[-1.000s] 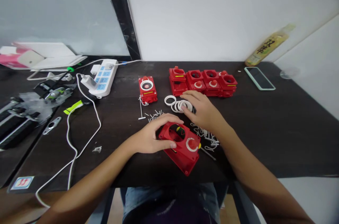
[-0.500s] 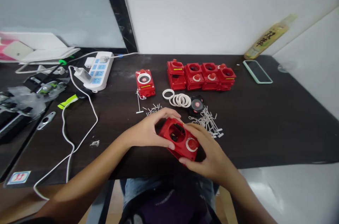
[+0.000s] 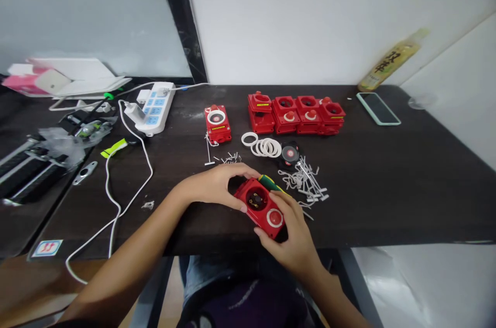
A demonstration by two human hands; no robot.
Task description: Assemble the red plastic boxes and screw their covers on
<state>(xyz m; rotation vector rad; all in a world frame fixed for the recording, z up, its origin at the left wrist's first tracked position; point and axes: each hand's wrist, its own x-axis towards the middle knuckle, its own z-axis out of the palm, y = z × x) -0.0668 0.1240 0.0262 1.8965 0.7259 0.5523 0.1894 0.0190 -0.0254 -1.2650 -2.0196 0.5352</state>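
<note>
Between both hands is a red housing [image 3: 265,212], with a round hole showing brass contacts and a red button in a white ring. My left hand [image 3: 220,186] grips its upper left end, thumb on the top face. My right hand [image 3: 289,232] clasps the lower right end. A green and yellow object [image 3: 271,183] shows behind the housing, near my right fingers. Beyond the hands lie white rings [image 3: 267,147], a black round part [image 3: 290,154], small screws [image 3: 231,157] and a pile of white hooked pieces [image 3: 306,181].
Several red housings [image 3: 296,115] stand in a row at the back; another [image 3: 217,124] sits left of them. A phone [image 3: 378,109] and a bottle [image 3: 389,65] are at the right. A power strip [image 3: 157,111], white cable [image 3: 149,178] and metal parts [image 3: 42,165] occupy the left.
The held housing has tilted so its top faces the camera more, and its contacts show more clearly. The green and yellow object has come into sight behind it. The view has shifted slightly.
</note>
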